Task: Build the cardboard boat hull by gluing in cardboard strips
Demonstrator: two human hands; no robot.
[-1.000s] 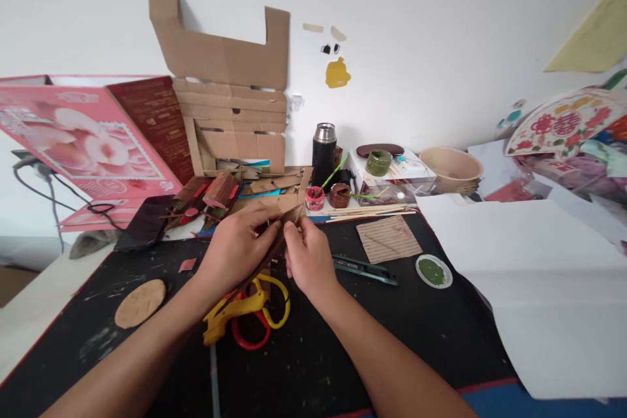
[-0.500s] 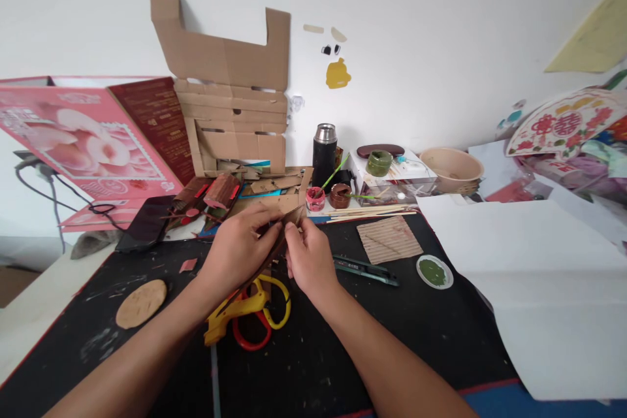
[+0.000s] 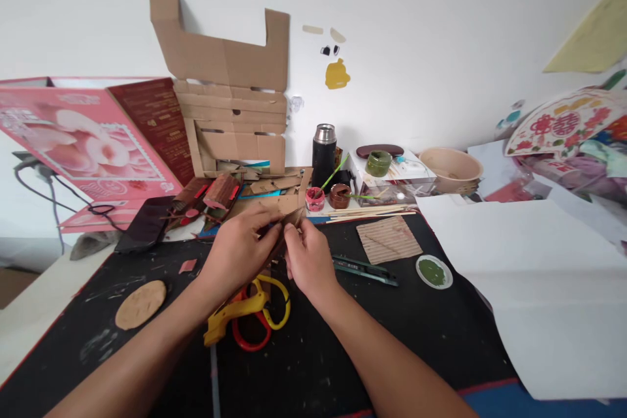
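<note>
Though half hidden by the grip, shows as a thin brown strip (image 3: 295, 216), pinched in left hand (image 3: 245, 241) and right hand (image 3: 311, 258), both closed on it, just beyond the scissors (image 3: 252, 347). Runs on a slant, lengthwise, from a pointed far end back toward the scissors; appears gripped closer to that tip by the right hand. Looks flat and dull, perhaps painted card. Note, left of the scissors, a flat tan disc (image 3: 141, 305); apparently across them, a smooth yellow plastic glue gun (image 3: 238, 311); to their right, a slim cutter (image 3: 365, 270), a ridged cardboard square (image 3: 392, 235) and a white dish (image 3: 449, 273) of thick green paint (image 3: 432, 272), all on a scuffed black mat (image 3: 401, 346).
</note>
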